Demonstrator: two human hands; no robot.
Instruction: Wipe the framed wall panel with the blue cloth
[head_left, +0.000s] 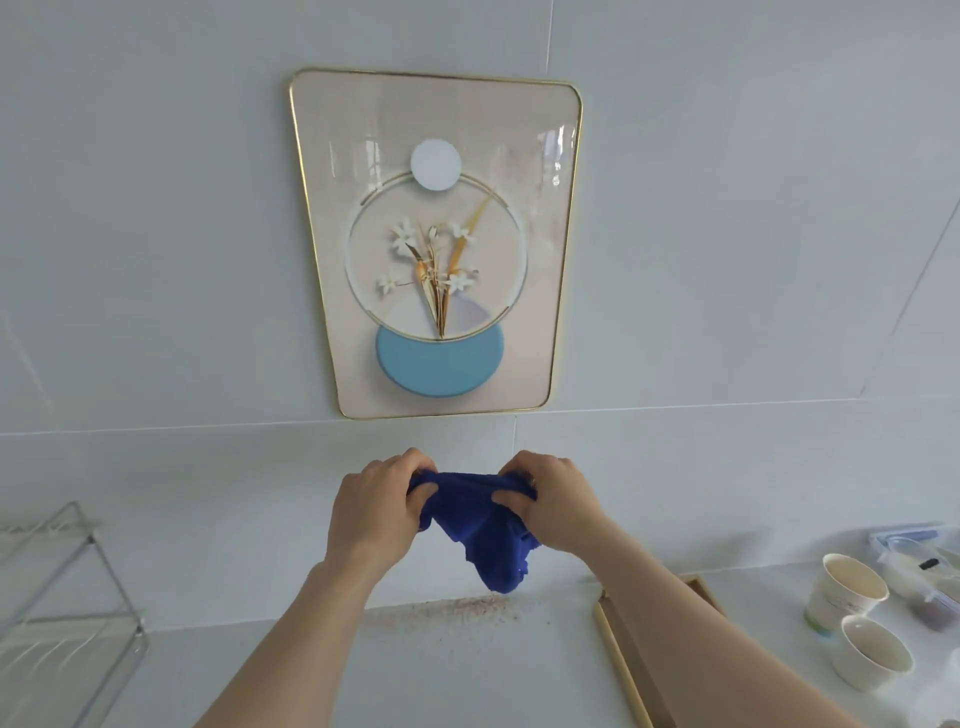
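Nearest the wearer, the pale worktop (467, 670) carries a scatter of reddish-brown crumbs (457, 605) along its back edge, directly below the hands. At 4 o'clock lie a shallow wooden tray (631, 675) and two paper cups (857, 618); at 8 o'clock stands a clear wire rack (67, 613).

Above the crumbs, at 6 o'clock in the view, both forearms reach forward and meet. The left hand (376, 506) pinches one bunched edge of the blue cloth (485, 530) between thumb and curled fingers, and the right hand (553, 501) clamps the opposite edge the same way. The cloth is stretched between them, with a loose fold hanging down toward the worktop without touching it. This two-handed hold probably serves to open or refold the cloth into a flat pad before wiping.

Farther off, at 12 o'clock, the framed wall panel (436, 244) hangs on the tiled wall (156, 234), its gold rim just above the hands. The cloth is well clear of it, so wiping has not begun.
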